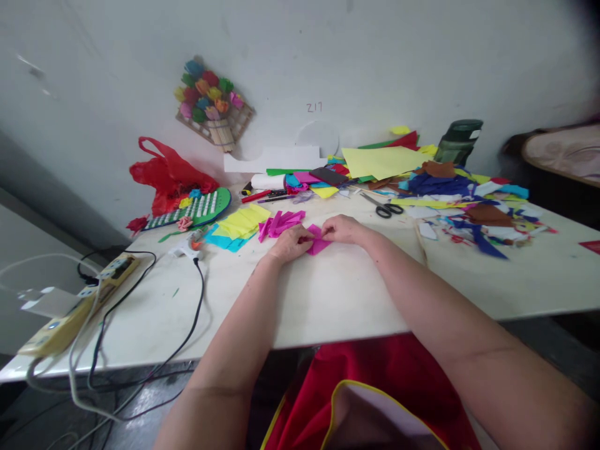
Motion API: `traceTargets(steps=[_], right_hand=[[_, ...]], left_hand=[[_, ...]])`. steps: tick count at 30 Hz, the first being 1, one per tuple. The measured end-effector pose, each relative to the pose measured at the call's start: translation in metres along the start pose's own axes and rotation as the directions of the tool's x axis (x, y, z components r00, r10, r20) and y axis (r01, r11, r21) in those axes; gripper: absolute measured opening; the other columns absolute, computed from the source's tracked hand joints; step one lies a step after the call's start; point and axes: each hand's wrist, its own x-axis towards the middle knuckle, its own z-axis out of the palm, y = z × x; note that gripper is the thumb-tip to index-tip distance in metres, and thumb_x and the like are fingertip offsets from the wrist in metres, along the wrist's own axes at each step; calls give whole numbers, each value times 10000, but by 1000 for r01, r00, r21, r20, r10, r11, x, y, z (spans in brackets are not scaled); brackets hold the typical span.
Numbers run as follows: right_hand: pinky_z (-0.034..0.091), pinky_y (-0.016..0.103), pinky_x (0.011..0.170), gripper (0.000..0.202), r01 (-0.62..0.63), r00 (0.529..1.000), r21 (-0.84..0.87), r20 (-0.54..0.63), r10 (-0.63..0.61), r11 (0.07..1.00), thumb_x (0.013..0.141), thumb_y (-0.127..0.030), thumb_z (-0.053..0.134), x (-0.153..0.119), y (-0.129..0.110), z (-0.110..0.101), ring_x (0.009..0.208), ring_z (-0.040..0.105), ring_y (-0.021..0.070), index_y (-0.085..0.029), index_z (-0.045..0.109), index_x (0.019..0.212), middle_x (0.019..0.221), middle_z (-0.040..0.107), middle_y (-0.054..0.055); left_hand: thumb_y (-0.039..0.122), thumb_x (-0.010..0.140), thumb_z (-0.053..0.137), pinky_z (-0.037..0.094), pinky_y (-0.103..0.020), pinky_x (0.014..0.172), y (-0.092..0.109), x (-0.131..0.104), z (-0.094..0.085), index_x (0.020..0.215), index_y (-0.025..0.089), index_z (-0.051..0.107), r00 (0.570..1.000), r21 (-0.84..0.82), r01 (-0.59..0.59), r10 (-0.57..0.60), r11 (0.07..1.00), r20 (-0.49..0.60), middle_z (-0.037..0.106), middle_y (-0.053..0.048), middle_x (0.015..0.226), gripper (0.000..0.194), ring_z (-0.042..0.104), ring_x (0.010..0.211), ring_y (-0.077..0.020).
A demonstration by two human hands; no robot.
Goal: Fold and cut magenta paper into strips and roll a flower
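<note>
Between my hands, a small magenta paper piece (319,242) lies on the white table. My left hand (291,244) has its fingers closed at the left edge of this piece. At its upper right edge, my right hand (343,229) pinches the paper with bent fingers. Just beyond my left hand is a pile of folded magenta paper (281,225). Yellow paper sheets (244,220) rest on blue paper (228,240) to the left of that pile.
Black scissors (387,209) and heaped paper scraps (440,186) lie at the back right. A glue gun (187,245), its cable and a power strip (75,312) are at left. A green bottle (457,144) stands near the wall.
</note>
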Motion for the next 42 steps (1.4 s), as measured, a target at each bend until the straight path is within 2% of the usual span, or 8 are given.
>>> traceTargets(steps=[5,10,18,22,25,29,34,42], right_hand=[[379,206,622,160,-8,1000,-31,-1,8,1000,701,-253,599,2,-1,1,764,590,137,-236,703,821,858,698,-12],[386,207,652,205,82,996,21,-35,-81,996,776,-321,537,6,7,6,778,586,139,-203,704,794,865,690,7],[406,205,662,146,29,1000,132,-16,-27,991,699,-198,609,9,11,11,742,588,131,-201,701,813,831,696,3],[419,212,656,156,18,998,240,-70,-1,971,739,-203,563,10,16,10,725,587,132,-169,694,817,789,689,17],[417,214,645,149,-25,994,241,-98,50,970,721,-182,567,10,20,9,711,585,130,-168,690,803,786,688,17],[405,211,627,129,-29,997,201,-62,42,979,721,-240,580,9,21,6,693,569,128,-167,678,764,753,673,15],[380,218,581,206,-31,999,149,-11,33,988,720,-355,568,6,18,1,646,529,131,-165,648,700,658,612,3],[397,210,617,121,19,997,144,66,-29,989,647,-212,562,3,14,-4,678,545,129,-171,658,708,685,630,-6]], left_hand=[[210,701,578,485,-257,733,-6,1,3,912,181,714,1000,37,-28,27,999,6,654,-53,863,253,593,805,-156],[238,717,567,481,-277,798,-7,1,4,917,171,714,999,49,-53,53,997,5,654,-66,919,257,599,857,-168],[257,715,581,484,-280,771,-7,2,4,919,167,712,999,69,-54,53,996,11,645,-66,886,258,590,809,-164],[258,718,584,480,-289,803,-5,1,3,919,169,712,999,65,-45,44,997,15,649,-70,909,255,594,842,-173],[258,720,585,478,-290,819,-5,1,4,923,176,711,998,56,-54,53,997,14,652,-68,920,253,597,864,-176],[273,721,584,480,-288,807,-5,1,4,941,172,703,999,51,-49,49,997,-6,647,-68,925,270,596,857,-174],[350,722,585,485,-302,754,2,-1,0,1080,151,645,999,64,33,-31,997,-17,640,-75,920,414,586,807,-179],[283,707,553,457,-330,853,6,1,-3,1075,166,657,997,67,36,-40,997,60,617,-81,1011,400,577,930,-213]])
